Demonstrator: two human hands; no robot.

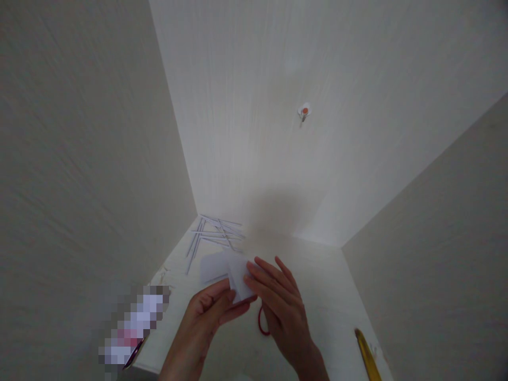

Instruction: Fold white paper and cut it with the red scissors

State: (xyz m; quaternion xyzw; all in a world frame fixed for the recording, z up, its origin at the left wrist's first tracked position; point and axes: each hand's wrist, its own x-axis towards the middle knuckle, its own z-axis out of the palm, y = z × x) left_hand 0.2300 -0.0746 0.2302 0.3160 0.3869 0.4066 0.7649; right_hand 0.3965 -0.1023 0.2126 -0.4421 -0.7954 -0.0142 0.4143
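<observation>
My left hand (pixel 206 315) and my right hand (pixel 281 304) meet over a white table (pixel 329 296) and both pinch a small white piece of paper (pixel 239 278). The paper sticks up between the fingertips, folded or bent. Another white paper piece (pixel 212 266) lies flat just behind it on the table. A red loop, perhaps a band or scissor handle (pixel 262 321), shows under my right hand, partly hidden by it.
Several thin white paper strips (pixel 214 235) lie in the far left corner. A yellow object (pixel 367 354) rests at the table's right front edge. A blurred item (pixel 133 328) sits at the left front. Walls enclose the table on three sides; a small hook (pixel 304 111) hangs on the back wall.
</observation>
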